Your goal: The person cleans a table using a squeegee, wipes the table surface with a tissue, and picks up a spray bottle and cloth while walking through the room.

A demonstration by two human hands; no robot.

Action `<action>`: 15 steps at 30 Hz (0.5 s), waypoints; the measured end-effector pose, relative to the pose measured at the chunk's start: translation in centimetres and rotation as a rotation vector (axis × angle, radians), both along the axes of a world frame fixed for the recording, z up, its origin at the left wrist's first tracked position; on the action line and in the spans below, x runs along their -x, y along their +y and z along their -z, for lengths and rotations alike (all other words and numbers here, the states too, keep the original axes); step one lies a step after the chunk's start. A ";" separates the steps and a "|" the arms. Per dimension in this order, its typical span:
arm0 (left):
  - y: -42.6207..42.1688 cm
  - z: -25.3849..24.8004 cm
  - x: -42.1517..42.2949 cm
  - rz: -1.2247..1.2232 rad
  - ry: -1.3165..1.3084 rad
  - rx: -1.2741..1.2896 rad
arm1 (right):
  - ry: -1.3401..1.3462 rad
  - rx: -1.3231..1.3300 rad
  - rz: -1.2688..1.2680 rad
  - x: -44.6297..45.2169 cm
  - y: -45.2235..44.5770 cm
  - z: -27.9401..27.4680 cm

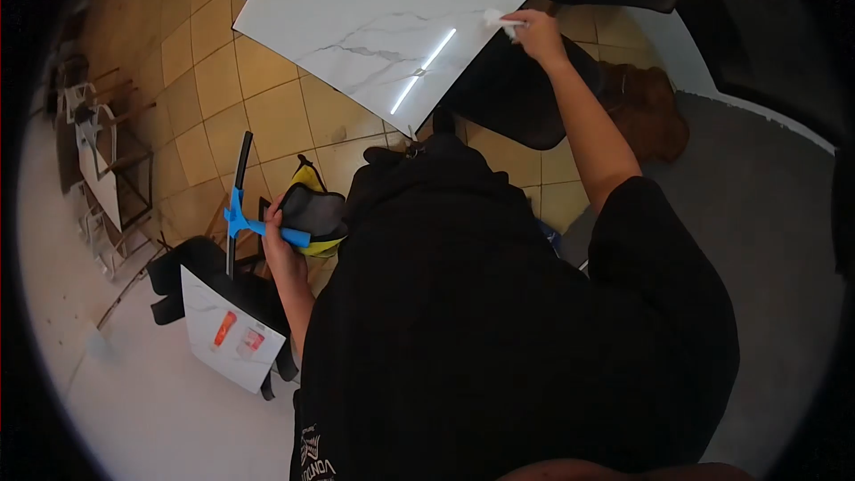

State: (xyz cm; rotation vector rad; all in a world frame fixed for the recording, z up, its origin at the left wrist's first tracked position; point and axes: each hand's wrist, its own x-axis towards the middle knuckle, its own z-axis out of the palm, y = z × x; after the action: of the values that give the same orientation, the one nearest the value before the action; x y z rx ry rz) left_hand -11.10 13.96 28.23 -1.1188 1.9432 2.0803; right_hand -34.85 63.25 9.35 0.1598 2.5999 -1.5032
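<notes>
Left hand (278,233) clasps a blue squeegee (236,211), its crossbar left of the grip, yellow-grey cloth (312,209) at right. Right hand (535,33) pinches a white wipe (492,17) leftward. Shirt lettering (319,459) behind the left grip partly reads "VON".

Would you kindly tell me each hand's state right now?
Left hand: closed, holding a blue squeegee and yellow-grey cloth.
Right hand: closed, holding a small white item, type unclear.

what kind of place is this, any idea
Possibly a café or small eatery, though no sign confirms it: a large marble-patterned table with a dark chair beside it, a similar smaller-looking table at lower left, and yellowish floor tiles.
</notes>
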 end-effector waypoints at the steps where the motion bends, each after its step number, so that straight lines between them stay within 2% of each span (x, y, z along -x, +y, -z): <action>1: -0.2 0.2 -1.3 -0.031 -0.002 0.005 | 0.099 -0.177 0.065 2.0 -0.3 0.9; 2: 0.0 0.2 -2.1 -0.090 -0.008 0.008 | 0.202 -0.351 0.133 4.2 -0.5 1.6; 3: 0.8 -0.2 -2.0 -0.145 -0.011 0.010 | 0.207 -0.346 0.110 7.1 0.3 3.1; 5: 1.4 -0.1 -2.7 -0.253 -0.020 0.017 | 0.271 -0.383 0.274 10.9 0.3 7.0; 6: 1.1 0.1 -3.7 -0.272 -0.023 0.022 | 0.271 -0.376 0.255 11.4 -0.4 8.3; 10: 0.1 0.0 -8.0 -0.317 -0.035 0.069 | -0.111 -0.687 0.116 12.8 -4.2 11.5; 15: -0.6 -0.8 -11.9 -0.357 -0.088 0.067 | 0.140 -0.608 -0.025 8.9 -12.1 12.9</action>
State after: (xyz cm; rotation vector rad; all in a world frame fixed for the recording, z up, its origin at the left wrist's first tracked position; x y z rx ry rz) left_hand 0.78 13.39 29.02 -1.6485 1.8987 2.0909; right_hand -43.77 51.14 -3.50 0.0802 3.0740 -0.6923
